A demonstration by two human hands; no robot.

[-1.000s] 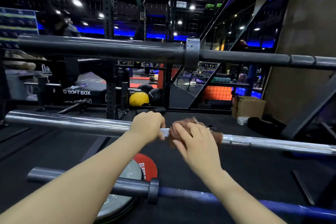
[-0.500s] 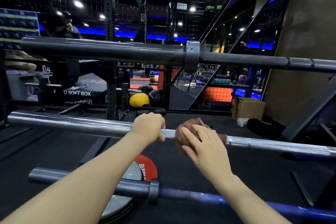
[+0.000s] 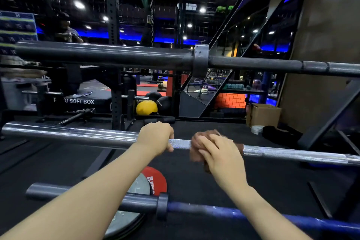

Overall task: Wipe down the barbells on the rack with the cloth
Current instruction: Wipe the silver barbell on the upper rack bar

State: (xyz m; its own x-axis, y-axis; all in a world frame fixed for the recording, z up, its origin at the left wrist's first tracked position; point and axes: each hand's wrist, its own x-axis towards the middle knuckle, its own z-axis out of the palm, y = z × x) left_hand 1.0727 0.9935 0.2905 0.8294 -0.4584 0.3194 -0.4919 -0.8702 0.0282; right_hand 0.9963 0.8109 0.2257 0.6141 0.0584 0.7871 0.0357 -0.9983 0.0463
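Observation:
Three barbells lie across the rack. A black barbell [image 3: 116, 55] sits highest, a chrome barbell [image 3: 68, 134] runs through the middle, and a barbell with a blue shaft [image 3: 224, 211] lies lowest. My left hand [image 3: 156, 137] grips the chrome bar where its sleeve meets the knurled shaft. Just to its right, my right hand [image 3: 218, 152] holds a brown cloth [image 3: 196, 148] wrapped around the knurled shaft. Most of the cloth is hidden under my fingers.
Weight plates, one red [image 3: 153, 179] and one grey [image 3: 124, 226], lie on the black floor below the bars. A slanted rack beam [image 3: 327, 115] rises at the right. A cardboard box [image 3: 263, 115], a yellow ball [image 3: 146, 107] and a soft box [image 3: 78, 101] stand farther back.
My right hand with the cloth has slid a short way along the chrome shaft, first right, then back toward the left hand. My left hand has kept its grip in place.

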